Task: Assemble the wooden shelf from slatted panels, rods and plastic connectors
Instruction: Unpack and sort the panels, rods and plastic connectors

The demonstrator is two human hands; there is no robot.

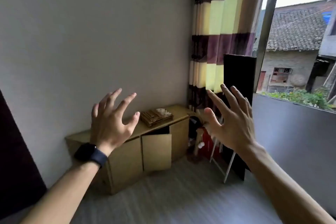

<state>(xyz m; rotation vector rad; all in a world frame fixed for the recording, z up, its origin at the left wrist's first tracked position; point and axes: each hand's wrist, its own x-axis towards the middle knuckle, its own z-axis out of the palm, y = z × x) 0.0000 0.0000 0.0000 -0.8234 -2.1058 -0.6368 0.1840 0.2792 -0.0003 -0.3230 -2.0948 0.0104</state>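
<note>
I see my left hand (111, 123) and right hand (231, 120) raised with fingers spread, grasping nothing, in front of the low cabinet (156, 149), where wooden slats (154, 115) lie on top.

I count two hands in view: one left hand (111, 125) and one right hand (234, 123). One watch (91, 153) sits on the left wrist. Beyond and between the hands I see one cabinet (179, 114). On its front I make out three doors, with one door (156, 151) ajar. Just past the left hand's fingertips there is one stack of slats (154, 118); I cannot count the slats. One heap of white pieces (163, 111), too small to count, lies at that stack's far corner. Behind the right hand stands one dark board (238, 78). One curtain (218, 23) hangs above that hand. One window (291, 42) opens to its right.
</note>
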